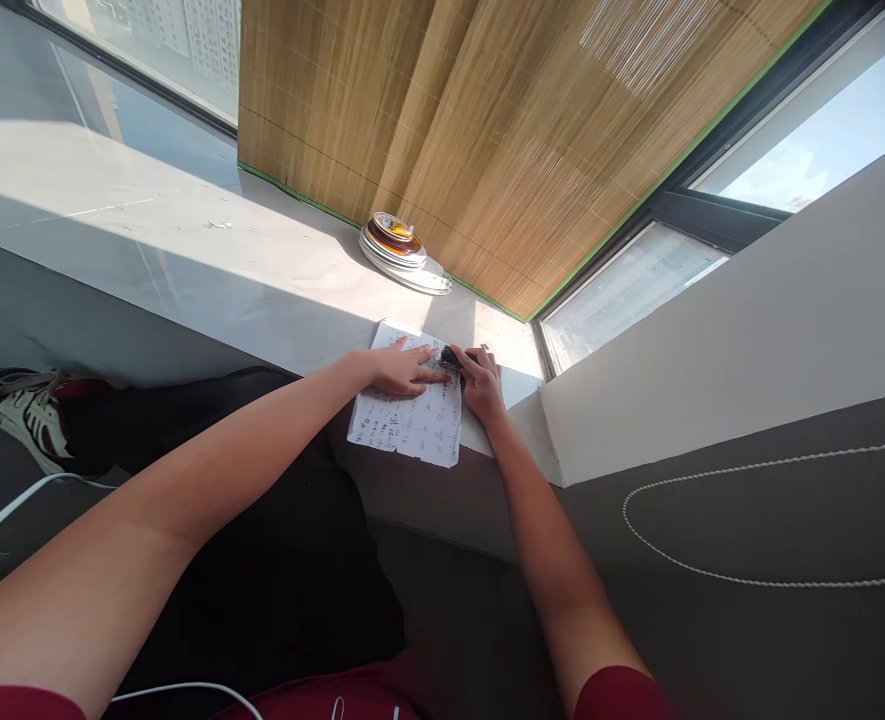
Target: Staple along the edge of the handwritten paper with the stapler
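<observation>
A sheet of white paper (412, 425) with handwriting in columns lies on the sill, its near edge ragged and hanging slightly over the sill's front. My left hand (401, 368) presses flat on it, fingers spread and pointing right. At the paper's right side my right hand (481, 380) is closed around a small black tool that looks like a stapler (451, 357). Its front end sits over the paper, close to my left fingertips. My right fingers cover the rest of it.
A stack of plates (404, 262) stands on the sill (262, 290) beyond the paper, against a bamboo blind (412, 110). Window frames and a white wall (749, 300) bound the right. A beaded cord (629, 510) hangs there. A shoe (22, 415) and white cable (7, 515) are at left.
</observation>
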A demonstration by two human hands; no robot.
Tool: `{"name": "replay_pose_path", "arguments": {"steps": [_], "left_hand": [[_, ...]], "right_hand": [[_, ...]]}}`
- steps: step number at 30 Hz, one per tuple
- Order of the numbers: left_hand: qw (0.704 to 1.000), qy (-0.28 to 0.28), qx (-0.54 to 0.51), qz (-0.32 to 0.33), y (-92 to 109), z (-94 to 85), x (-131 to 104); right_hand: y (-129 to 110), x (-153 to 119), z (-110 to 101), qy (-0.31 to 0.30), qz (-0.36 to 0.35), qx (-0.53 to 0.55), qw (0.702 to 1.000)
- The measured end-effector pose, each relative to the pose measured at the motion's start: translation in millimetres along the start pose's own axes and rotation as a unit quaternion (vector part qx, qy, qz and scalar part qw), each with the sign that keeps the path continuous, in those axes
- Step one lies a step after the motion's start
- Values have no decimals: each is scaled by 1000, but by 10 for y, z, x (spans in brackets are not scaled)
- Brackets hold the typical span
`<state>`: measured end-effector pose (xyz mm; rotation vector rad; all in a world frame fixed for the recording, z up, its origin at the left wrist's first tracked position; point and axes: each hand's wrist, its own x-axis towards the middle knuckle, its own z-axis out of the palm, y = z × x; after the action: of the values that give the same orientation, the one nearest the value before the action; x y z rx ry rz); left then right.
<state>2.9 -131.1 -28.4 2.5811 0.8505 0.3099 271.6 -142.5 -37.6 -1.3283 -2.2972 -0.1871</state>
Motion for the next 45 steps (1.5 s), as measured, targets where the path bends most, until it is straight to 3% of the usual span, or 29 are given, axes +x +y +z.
{"name": "replay_pose_path", "arguments": {"steps": [10, 16, 21, 31, 35, 38, 42, 45], "left_hand": [[999, -23, 27, -13, 63, -52, -31], [998, -41, 56, -7, 96, -80, -57], [998, -33, 51, -21, 48, -58, -33], [994, -30, 99, -43, -4, -56, -56], [997, -11, 67, -29, -40, -50, -49], [998, 42, 22, -41, -95, -74, -36], [958, 246, -6, -149, -181, -170, -63], [916, 336, 28, -216, -227, -237, -111]], "right_hand": [[-174, 40, -27, -38, 18, -31, 999], [-111, -19, 19, 56, 56, 34, 996], [7, -56, 36, 146, 170, 64, 972], [-19, -39, 29, 165, 260, 69, 949], [-146, 20, -134, 230, 264, 71, 934], [-390, 152, -197, 250, 258, 111, 927], [-898, 335, -36, 135, 259, 194, 937], [-1205, 376, 132, 69, 255, 170, 949]]}}
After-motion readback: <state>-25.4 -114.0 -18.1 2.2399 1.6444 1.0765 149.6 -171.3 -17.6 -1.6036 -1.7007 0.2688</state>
